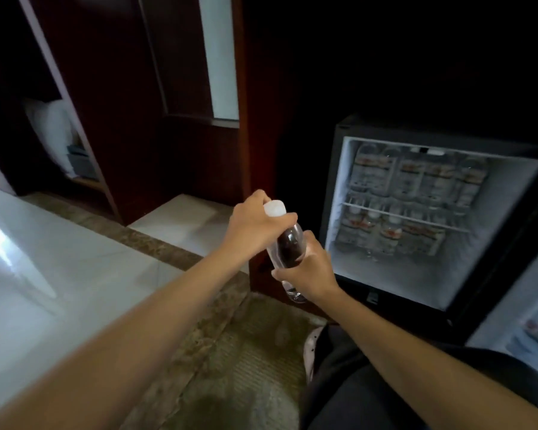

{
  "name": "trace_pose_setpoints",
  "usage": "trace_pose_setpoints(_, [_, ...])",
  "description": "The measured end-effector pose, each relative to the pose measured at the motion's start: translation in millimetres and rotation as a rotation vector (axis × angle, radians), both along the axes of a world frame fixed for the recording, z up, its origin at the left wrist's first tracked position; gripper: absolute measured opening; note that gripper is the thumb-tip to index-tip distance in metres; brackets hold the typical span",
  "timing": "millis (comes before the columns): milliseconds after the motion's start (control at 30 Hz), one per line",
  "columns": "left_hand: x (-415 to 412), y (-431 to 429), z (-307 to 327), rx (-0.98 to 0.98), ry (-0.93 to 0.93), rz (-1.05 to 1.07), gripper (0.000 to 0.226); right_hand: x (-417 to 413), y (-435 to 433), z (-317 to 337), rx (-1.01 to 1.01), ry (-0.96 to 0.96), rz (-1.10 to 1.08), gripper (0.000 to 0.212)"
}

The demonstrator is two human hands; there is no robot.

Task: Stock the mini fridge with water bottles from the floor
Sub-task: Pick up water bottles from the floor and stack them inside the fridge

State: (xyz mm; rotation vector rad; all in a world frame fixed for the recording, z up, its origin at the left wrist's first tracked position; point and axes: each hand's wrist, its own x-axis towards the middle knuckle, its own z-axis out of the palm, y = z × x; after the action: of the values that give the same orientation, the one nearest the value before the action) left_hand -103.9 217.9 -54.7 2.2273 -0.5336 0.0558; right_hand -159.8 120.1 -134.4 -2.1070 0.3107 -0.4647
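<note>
Forearms [137, 321] out, left hand [252, 221] and right hand [311, 270] fingers [281, 218] grip one water bottle [288, 245]

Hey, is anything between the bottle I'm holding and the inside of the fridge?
Nothing visible does. The bottle faces the open mini fridge; stocked bottles line the back of both levels, leaving bare floor before the lower row.

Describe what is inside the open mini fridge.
Inside the mini fridge, an upper row of water bottles stands on the wire shelf and a lower row stands beneath it. These rows hide anything behind them; the labels are too blurred to read.
</note>
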Motion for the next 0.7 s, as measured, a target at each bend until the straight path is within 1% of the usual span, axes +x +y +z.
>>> trace_pose_setpoints(67, [0.5,-29.9,3.9,-0.024,0.006,-0.018,0.033,-1.2,-25.3,1.8,-0.024,0.008,-0.016,0.062])
trace_pose_setpoints(100, [1.2,-43.6,6.6,-0.036,0.004,-0.055,0.032,-2.6,-39.4,3.2,0.000,0.028,-0.004,0.066])
trace_pose_setpoints(200, [1.9,-83.0,13.0,-0.026,-0.003,-0.257,0.026,-10.7,-85.3,11.7,0.207,0.082,0.098,0.072])
trace_pose_setpoints(267, [-0.6,-107.6,12.4,0.017,-0.004,-0.422,0.020,-18.0,-115.5,16.4,0.280,0.142,0.155,0.067])
trace_pose_setpoints(333, [-1.4,-131.0,7.9,0.067,-0.002,-0.542,0.020,-25.9,-142.5,14.2,0.277,0.233,0.166,0.068])
trace_pose_setpoints(400, [1.7,-154.2,-0.3,0.105,-0.012,-0.612,0.018,-31.4,-164.1,4.9,0.275,0.310,0.153,0.056])
trace_pose_setpoints(467, [5.4,-177.0,-12.0,0.143,-0.017,-0.675,0.019,-34.3,-180.5,-7.2,0.278,0.333,0.099,0.043])
trace_pose_setpoints(533, [8.7,-198.6,-27.8,0.186,-0.029,-0.732,0.020,-32.0,-196.4,-21.6,0.230,0.310,-0.026,0.042])
trace_pose_setpoints(633, [15.8,-227.7,-51.9,0.214,-0.034,-0.744,0.029,-23.2,-218.1,-44.5,0.131,0.290,-0.227,0.059])
trace_pose_setpoints(700, [25.0,-242.2,-65.6,0.186,-0.001,-0.714,0.033,-15.4,-233.5,-62.8,0.128,0.291,-0.338,0.063])
